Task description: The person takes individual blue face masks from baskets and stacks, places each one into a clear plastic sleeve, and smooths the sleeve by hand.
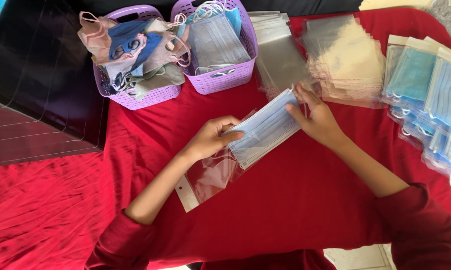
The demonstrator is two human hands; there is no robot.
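- Nearest the lens: your two red sleeves (pixel 415 225), forearms reaching out over the red cloth (pixel 295 200) that covered the table, a soft, dark backing against which clear film and pale masks showed up well.
- Far right: a fanned row of bagged masks (pixel 425 85), overlapped, apparently so each finished pack stayed separate and countable.
- Top centre: stacks of empty clear sleeves (pixel 335 55), lying just beyond your right hand, within easy reach.
- Top left: two lilac baskets; the left basket (pixel 135 95) held mixed cloth masks, the right basket (pixel 220 75) loose blue pleated ones, so the sorts were kept apart.
- Centre: the blue face mask (pixel 265 131) lay tilted between your hands, its lower-left end at the mouth of the clear bag (pixel 210 175), which rested flat on the cloth.
- Your right hand (pixel 318 120) pinched the mask's far end, fingers closed on its edge and ear loop, probably to keep it taut.
- Your left hand (pixel 210 140) curled over the near end, fingers closed on mask and bag mouth together, holding the opening steady.
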